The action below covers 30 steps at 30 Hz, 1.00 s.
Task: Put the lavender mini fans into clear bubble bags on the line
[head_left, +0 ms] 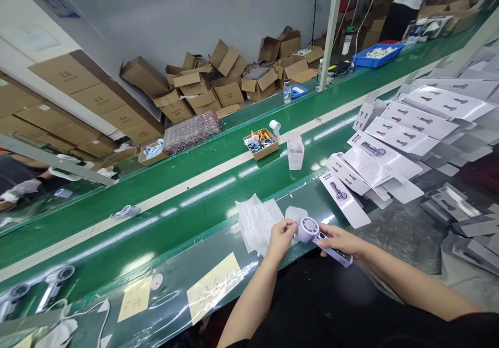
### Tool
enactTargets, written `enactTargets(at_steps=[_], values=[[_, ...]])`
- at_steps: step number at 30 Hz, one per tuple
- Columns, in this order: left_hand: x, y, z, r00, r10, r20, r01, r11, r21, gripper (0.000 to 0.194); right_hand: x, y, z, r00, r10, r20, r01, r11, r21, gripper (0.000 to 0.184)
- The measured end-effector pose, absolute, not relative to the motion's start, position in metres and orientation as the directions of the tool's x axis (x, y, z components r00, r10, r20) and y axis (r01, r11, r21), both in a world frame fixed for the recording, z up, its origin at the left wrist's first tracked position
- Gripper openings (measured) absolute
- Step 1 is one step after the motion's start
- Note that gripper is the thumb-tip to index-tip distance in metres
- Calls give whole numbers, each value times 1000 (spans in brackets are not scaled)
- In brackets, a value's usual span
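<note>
Right hand (340,239) grips lilac plastic round-headed fan (312,230) by its handle (338,254), likely to steady it; left hand (280,239) curls fingers (287,224) beside head (309,225), can't tell if gripping.

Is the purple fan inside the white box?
No, the right hand grips the purple fan by its handle, apart from the white box.

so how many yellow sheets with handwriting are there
2: the larger sheet beside the left forearm, the smaller sheet farther left. A cut-off yellow scrap, bottom left, may hide more writing.
</note>
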State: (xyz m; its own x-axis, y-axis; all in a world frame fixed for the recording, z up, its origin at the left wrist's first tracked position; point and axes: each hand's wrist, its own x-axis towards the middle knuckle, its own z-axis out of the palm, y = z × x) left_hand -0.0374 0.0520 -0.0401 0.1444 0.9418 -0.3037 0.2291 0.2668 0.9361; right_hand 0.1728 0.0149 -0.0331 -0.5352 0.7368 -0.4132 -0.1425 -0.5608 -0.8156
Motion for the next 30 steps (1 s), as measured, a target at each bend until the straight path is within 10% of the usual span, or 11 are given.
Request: enactTargets(at_steps=[8, 13, 25, 30], values=[[-33, 51, -38, 341, 910, -235, 241, 157, 958, 27, 176, 14, -28, -664, 666, -341, -303, -656, -691, 93], [-36, 50, -39, 270, 929, -254, 168, 214, 962, 22, 168, 13, -40, -625, 674, -395, -313, -680, -663, 61], [-19, 5, -42, 400, 841, 364, 612, -541, 577, 22, 162, -11, -38, -162, 784, -599, -325, -616, -718, 28], [1, 7, -36, 636, 743, 207, 516, -610, 601, 24, 171, -7, -35, -63, 736, -674, -480, -615, -626, 36]])
